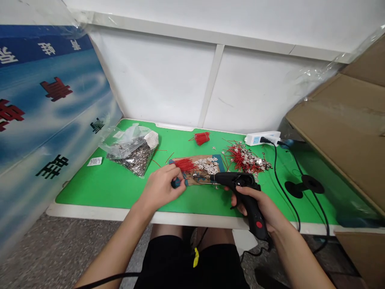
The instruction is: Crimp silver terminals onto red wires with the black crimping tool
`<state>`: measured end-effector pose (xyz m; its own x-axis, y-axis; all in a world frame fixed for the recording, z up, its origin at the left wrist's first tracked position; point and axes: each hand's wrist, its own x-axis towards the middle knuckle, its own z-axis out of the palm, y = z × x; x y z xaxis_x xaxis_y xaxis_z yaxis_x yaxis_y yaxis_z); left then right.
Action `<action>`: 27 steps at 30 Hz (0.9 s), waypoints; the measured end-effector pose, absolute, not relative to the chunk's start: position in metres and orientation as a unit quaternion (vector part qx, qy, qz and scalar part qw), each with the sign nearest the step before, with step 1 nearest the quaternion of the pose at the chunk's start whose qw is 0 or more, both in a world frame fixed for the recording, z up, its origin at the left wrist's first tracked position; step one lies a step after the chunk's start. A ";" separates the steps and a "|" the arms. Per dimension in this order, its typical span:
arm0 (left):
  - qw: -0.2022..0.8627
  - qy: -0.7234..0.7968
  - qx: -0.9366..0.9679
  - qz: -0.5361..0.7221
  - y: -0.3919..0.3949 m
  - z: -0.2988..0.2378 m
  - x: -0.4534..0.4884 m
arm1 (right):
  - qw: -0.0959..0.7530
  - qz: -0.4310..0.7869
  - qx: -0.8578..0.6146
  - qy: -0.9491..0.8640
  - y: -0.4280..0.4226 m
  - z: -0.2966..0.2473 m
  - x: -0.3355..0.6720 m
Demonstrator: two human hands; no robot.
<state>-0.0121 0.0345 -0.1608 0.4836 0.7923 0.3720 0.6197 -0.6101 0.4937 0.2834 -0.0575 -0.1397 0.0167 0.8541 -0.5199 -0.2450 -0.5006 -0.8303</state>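
Forearms (300,253) inward, left hand (163,184) in apparent pinch

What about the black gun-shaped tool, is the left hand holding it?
No, the right hand grips the black tool, while the left hand is at the red wires.

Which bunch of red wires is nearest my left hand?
The bunch on the cardboard, by your left hand; the compact bundle behind and the tangled pile near the power strip lie farther off.
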 end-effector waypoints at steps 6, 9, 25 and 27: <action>0.154 0.420 0.846 0.290 0.034 -0.161 -0.012 | 0.412 0.645 -0.587 -0.265 -0.056 -0.140 0.284; 0.153 0.418 0.847 0.291 0.034 -0.161 -0.011 | 0.429 0.654 -0.566 -0.260 -0.055 -0.140 0.283; 0.161 0.411 0.851 0.286 0.036 -0.161 -0.012 | 0.443 0.697 -0.519 -0.221 -0.052 -0.137 0.285; 0.161 0.413 0.849 0.287 0.036 -0.160 -0.012 | 0.443 0.697 -0.516 -0.225 -0.051 -0.138 0.284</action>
<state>-0.0117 0.0358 -0.1600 0.4933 0.7944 0.3543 0.6089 -0.6063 0.5115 0.2842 -0.0510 -0.1376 -0.0740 0.8508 -0.5203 -0.3851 -0.5056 -0.7720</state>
